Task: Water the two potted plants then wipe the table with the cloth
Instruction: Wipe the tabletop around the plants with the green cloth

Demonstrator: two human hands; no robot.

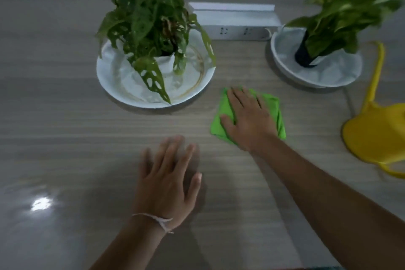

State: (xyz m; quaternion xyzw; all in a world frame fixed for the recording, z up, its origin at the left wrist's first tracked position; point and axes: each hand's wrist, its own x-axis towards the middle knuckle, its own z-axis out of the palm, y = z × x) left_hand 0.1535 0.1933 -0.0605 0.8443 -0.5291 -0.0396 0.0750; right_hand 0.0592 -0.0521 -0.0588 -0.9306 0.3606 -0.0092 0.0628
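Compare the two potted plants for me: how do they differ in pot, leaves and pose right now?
The left plant has leaves full of holes and a white pot; the right plant has solid leaves and a dark pot. The left plant stands roughly upright, while the right plant leans toward the right. Both sit in white saucers, left and right, on the table.

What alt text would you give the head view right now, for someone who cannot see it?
The right hand presses flat on a folded green cloth on the pale wood-grain table, between two leafy potted plants in white saucers. The left hand rests open on the table nearer the camera. A yellow watering can sits at the right edge.
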